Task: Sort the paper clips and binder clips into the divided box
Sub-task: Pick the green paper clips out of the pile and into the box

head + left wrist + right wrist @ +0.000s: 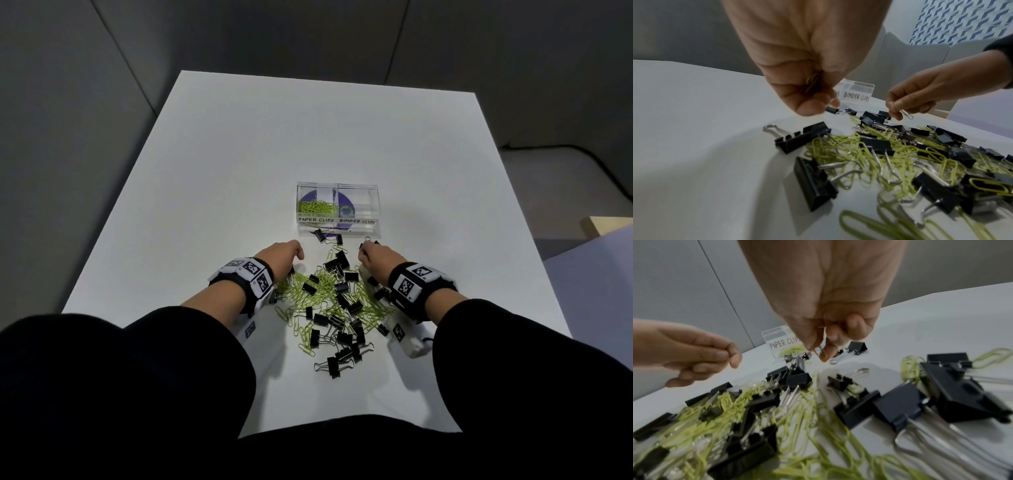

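Note:
A clear divided box (337, 221) stands mid-table, labelled PAPER CLIPS on the left and BINDER CLIPS on the right. Green paper clips (317, 206) lie in its left compartment; the right one looks bare. A mixed pile (334, 301) of green paper clips and black binder clips lies between my hands. My left hand (286, 253) hovers over the pile's far left with its fingers curled round a few green paper clips (811, 83). My right hand (373, 255), over the far right, pinches the silver wire handle of a binder clip (907, 114); the clip's body is mostly hidden.
Two black binder clips (329, 235) lie against the box's front wall. The white table (239, 154) ends at grey partitions on the left and back. A wood-coloured block (606, 224) and a lavender surface sit beyond the right edge.

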{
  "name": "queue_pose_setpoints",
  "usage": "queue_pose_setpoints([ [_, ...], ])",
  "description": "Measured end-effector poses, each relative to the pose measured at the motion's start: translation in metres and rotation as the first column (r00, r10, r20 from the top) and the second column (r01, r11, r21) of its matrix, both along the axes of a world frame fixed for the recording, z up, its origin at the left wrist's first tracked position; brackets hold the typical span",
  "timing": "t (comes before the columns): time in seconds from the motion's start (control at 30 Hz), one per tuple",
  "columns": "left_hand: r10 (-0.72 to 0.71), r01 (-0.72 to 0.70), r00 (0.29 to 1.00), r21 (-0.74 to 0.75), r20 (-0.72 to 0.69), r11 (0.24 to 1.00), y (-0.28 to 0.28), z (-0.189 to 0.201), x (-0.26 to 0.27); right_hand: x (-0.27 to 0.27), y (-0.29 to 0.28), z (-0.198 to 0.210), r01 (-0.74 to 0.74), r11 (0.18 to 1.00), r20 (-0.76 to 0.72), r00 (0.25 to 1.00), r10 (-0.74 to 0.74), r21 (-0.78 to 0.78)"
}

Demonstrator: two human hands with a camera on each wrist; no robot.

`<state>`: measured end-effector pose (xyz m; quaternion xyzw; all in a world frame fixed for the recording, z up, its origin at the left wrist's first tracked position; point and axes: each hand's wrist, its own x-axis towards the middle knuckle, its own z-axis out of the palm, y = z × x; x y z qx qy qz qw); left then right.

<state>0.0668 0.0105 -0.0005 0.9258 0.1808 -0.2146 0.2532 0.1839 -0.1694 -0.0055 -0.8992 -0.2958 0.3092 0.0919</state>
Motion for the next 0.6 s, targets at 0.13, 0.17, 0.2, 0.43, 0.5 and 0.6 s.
queue_pose_setpoints([
  [0.13,-0.079,0.080,0.997,0.022,-0.024,0.997,-0.008,0.006,-0.003,-0.004,-0.001,0.005,0.004,0.999,-0.011,1.000,-0.003,0.049],
  [0.17,-0.131,0.134,0.990,0.061,-0.048,0.989,-0.011,0.008,-0.004,-0.008,0.000,0.006,-0.020,0.999,0.000,1.000,0.020,0.033],
  [0.2,-0.193,0.201,0.978,0.111,-0.073,0.973,-0.014,0.008,-0.005,-0.012,0.002,0.006,-0.042,0.999,0.007,0.999,0.042,0.019],
  [0.43,-0.345,0.357,0.934,0.247,-0.091,0.901,-0.029,-0.003,-0.013,-0.022,-0.003,0.001,-0.115,0.985,0.119,0.984,0.131,-0.127],
  [0.5,-0.334,0.343,0.939,0.244,-0.081,0.907,-0.031,-0.004,-0.012,-0.023,-0.005,-0.001,-0.132,0.980,0.098,0.984,0.147,-0.148],
  [0.6,-0.330,0.333,0.942,0.231,-0.053,0.914,-0.033,-0.005,-0.013,-0.028,-0.005,-0.003,-0.157,0.975,0.121,0.977,0.177,-0.159],
])
